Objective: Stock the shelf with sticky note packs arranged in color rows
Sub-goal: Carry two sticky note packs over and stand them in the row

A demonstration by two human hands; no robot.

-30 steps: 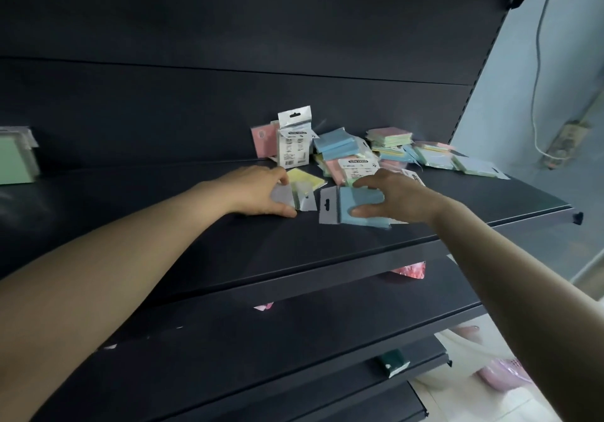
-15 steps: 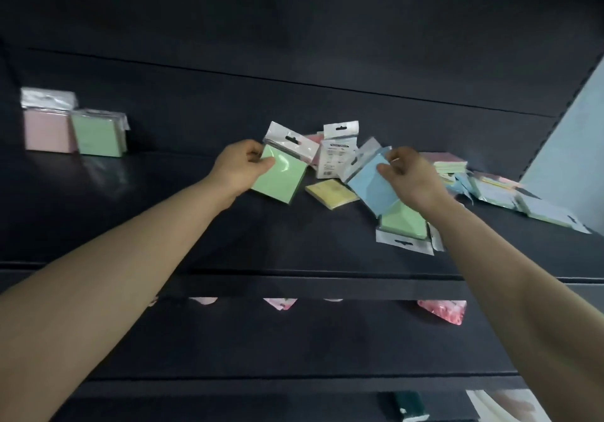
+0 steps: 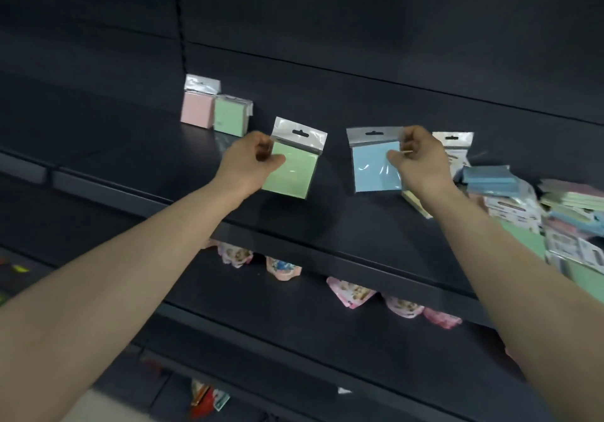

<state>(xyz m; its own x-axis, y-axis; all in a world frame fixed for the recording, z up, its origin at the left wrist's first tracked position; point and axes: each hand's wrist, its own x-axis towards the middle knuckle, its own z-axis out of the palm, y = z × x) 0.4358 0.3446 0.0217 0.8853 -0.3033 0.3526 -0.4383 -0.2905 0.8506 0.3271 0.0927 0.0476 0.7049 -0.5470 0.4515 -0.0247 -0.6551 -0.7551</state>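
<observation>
Left hand (image 3: pixel 248 163) pinching green pack (image 3: pixel 291 168) above shelf (image 3: pixel 327 225) | right hand (image 3: pixel 421 160) pinching blue pack (image 3: pixel 376 166) likewise | pink and green packs (image 3: pixel 214 109) stand at back | risk: slick wrappers slipping, standing packs toppling

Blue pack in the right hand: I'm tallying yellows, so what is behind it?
A yellow pack lies on the shelf behind the blue pack; only one edge shows. The right hand and forearm cover the rest.
</observation>
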